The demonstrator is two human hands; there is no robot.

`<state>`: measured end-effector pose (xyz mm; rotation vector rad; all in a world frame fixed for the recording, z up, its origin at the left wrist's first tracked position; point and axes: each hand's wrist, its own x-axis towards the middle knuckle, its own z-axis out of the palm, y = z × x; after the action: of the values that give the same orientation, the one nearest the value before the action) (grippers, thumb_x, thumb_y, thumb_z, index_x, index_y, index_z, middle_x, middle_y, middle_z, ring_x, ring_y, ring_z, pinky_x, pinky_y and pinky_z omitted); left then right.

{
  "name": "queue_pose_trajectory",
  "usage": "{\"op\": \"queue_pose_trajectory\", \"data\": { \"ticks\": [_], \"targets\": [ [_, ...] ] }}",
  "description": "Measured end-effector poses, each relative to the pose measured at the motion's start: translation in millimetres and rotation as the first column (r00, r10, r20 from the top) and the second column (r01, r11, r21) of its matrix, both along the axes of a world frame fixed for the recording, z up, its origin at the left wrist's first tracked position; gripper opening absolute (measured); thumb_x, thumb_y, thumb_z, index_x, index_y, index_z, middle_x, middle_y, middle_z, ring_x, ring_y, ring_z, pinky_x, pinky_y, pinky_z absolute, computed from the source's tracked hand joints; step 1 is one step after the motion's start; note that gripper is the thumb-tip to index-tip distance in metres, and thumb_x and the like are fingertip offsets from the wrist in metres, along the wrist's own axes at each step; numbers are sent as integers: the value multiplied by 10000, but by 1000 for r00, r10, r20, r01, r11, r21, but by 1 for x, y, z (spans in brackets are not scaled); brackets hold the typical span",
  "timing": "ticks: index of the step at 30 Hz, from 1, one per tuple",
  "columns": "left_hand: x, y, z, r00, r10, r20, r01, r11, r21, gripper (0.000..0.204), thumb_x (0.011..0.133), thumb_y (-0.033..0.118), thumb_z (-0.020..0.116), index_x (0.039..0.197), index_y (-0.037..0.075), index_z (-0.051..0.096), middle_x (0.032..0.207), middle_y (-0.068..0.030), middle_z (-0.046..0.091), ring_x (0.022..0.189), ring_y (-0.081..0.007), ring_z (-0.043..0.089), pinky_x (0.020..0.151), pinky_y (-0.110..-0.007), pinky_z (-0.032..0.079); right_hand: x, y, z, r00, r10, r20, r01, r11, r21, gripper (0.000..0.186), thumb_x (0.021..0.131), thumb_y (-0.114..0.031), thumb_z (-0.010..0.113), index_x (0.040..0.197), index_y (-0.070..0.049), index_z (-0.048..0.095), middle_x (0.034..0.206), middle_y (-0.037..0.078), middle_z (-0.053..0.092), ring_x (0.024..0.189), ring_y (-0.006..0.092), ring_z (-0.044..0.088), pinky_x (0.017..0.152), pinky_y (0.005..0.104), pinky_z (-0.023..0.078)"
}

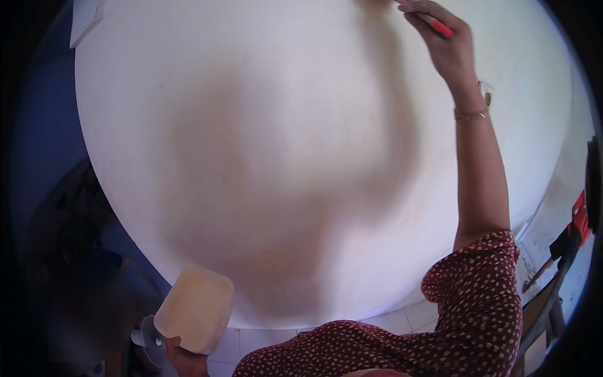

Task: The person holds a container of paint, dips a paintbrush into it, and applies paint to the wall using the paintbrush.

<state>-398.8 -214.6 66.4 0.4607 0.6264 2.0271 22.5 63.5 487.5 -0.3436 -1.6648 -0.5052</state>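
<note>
My right hand (433, 28) is raised to the upper right, with its fingers closed round a slim tool with a red handle (440, 27). The tool's working end runs past the top edge, so its kind cannot be made out. Behind that hand stands a broad white wall (282, 138), carrying the soft shadow of my arm and body. At the lower left my left hand (185, 359) grips a cream-coloured tub (195, 308) with rounded corners by its near edge. What the tub contains cannot be told.
A small wall socket or switch (485, 94) sits beside my right wrist. Pale floor tiles (414, 315) show below the wall. A person in red (580, 217) is at the far right. Dark, blurred objects (75, 220) and a round, clear-rimmed thing (147, 342) are at the left.
</note>
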Motion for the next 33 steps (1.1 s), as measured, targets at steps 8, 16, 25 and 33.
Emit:
{"op": "queue_pose_trajectory", "data": {
  "ticks": [8,16,25,33],
  "targets": [
    [18,11,-32,997,71,-6,-71,997,1,742,782,308,563,1450,47,372,1408,-185,486,1278,-406,492,1028,-624,419,-19,-34,-159,807,-228,545,324,942,-85,170,692,54,644,814,-64,648,1169,85,692,965,255,688,780,361,562],
    [2,18,-22,979,91,-184,-82,995,56,699,837,342,560,1430,15,385,1398,-186,490,1250,-399,518,1000,-616,453,42,-62,-168,909,231,348,72,735,-674,101,755,82,696,812,6,664,973,142,728,947,297,700,829,373,562],
    [2,20,-46,999,39,-26,-37,996,81,674,848,321,589,1433,48,395,1410,-167,489,1279,-378,491,1022,-608,433,92,-71,-53,963,-79,-257,41,988,-150,187,916,-67,664,1045,68,683,1040,110,692,833,143,663,704,226,518],
    [21,11,-50,986,69,155,-67,998,-20,629,825,232,666,1360,-34,469,1331,-232,557,1227,-388,536,1032,-586,429,139,13,-71,927,-45,-372,-10,989,-145,142,902,-53,682,970,71,691,960,65,694,888,130,650,853,265,527]
  ]
}}
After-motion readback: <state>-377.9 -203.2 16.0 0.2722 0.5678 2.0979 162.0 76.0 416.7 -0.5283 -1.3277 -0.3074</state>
